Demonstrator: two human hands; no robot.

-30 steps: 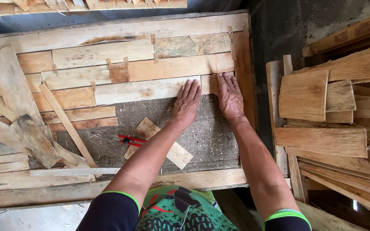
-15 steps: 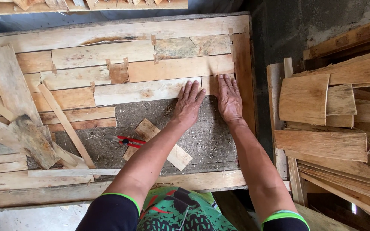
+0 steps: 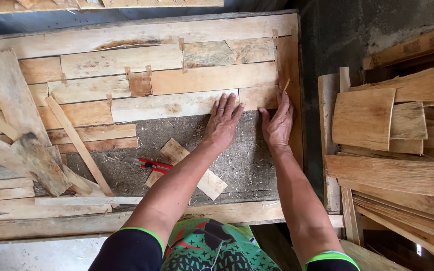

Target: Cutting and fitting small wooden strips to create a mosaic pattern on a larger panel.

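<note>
- My left hand (image 3: 224,123) lies flat, palm down and fingers spread, on the bare grey fibrous board (image 3: 247,160); its fingertips touch the lower edge of the long pale wood strip (image 3: 174,106). This grip holds nothing.
- My right hand (image 3: 278,123) lies flat as well, fingertips on the short tan wood piece (image 3: 258,97) at the right end of that row, just beside the frame's right rail (image 3: 290,75). It is open too, pressing rather than clasping.
- As I judge it, the upper half of the rectangular wooden frame (image 3: 126,32) is filled with rows of thin veneer strips laid edge to edge. The lower right, where the grey board shows, is uncovered, so a good part of the laying is left.
- A red-handled cutter (image 3: 149,164) lies on the grey board beside a loose pale offcut (image 3: 187,168), near my left forearm.
- A heap of loose weathered scraps (image 3: 26,150) and a thin slanted slat (image 3: 79,145) lie over the left side of the worktop.
- To the right, past a dark gap, rests a stack of curved brown veneer sheets (image 3: 388,135); a rough grey concrete wall (image 3: 357,30) stands behind it.
</note>
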